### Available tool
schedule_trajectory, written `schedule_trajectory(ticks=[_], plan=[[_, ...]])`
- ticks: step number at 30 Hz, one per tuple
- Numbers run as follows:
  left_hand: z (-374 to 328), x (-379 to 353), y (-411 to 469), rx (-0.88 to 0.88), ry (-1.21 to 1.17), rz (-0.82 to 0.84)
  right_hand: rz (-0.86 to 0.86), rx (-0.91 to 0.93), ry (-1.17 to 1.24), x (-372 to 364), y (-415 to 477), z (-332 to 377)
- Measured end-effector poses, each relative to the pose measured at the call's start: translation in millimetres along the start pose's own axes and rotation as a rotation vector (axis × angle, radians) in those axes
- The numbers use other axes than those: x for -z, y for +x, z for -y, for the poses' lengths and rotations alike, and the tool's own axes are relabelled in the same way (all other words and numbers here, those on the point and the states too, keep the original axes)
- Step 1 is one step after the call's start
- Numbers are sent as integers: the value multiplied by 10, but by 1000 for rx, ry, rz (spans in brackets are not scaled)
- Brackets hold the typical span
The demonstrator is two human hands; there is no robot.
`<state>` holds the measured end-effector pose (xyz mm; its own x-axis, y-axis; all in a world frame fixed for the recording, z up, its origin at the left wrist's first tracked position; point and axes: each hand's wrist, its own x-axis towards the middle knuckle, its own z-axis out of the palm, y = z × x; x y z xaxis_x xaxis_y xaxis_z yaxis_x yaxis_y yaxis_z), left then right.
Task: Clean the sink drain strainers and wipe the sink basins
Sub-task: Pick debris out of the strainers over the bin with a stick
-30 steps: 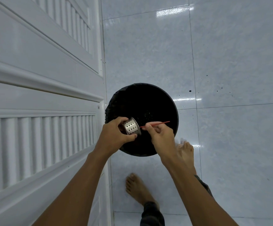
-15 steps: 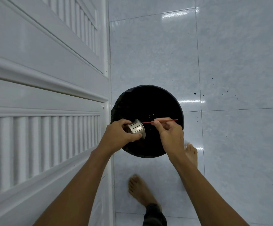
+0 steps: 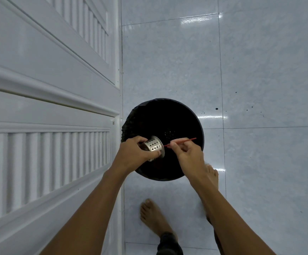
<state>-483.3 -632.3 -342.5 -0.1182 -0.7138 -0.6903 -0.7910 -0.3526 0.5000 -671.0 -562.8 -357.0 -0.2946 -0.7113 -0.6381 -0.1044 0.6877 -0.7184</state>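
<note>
My left hand (image 3: 133, 153) grips a perforated steel drain strainer (image 3: 154, 146), tipped on its side with its rim facing right, above a round black trash bin (image 3: 163, 116). My right hand (image 3: 187, 155) pinches a thin red stick (image 3: 183, 141), whose left tip sits at the strainer's rim. Both hands hover over the near half of the bin. The inside of the strainer is hidden from me.
A white panelled door (image 3: 48, 107) fills the left side, right beside the bin. Glossy pale floor tiles (image 3: 259, 70) spread to the right and beyond, with a few dark specks. My bare feet (image 3: 155, 216) stand just behind the bin.
The view has shifted slightly. My hands stay over the bin; the strainer has tilted a little and the red stick's tip has moved closer to its rim.
</note>
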Motion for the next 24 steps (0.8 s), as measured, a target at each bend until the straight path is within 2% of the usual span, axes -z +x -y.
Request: schedule_trajectory(ticks=[2, 5, 10, 14, 18, 24], plan=[[-22, -2, 7, -4, 5, 8, 69, 34, -76, -16, 7, 27], [-42, -31, -16, -7, 4, 6, -115, 25, -166, 12, 17, -10], [-43, -107, -128, -44, -85, -69, -140, 177, -201, 114, -66, -26], [-206, -186, -359, -148, -185, -300, -210, 303, -146, 291, -244, 245], [-712, 36, -689, -237, -295, -534, -254, 414, -90, 587, -534, 896], [-1785, 1032, -1447, -359, -452, -807, -305, 654, -10, 1045, -1187, 2570]])
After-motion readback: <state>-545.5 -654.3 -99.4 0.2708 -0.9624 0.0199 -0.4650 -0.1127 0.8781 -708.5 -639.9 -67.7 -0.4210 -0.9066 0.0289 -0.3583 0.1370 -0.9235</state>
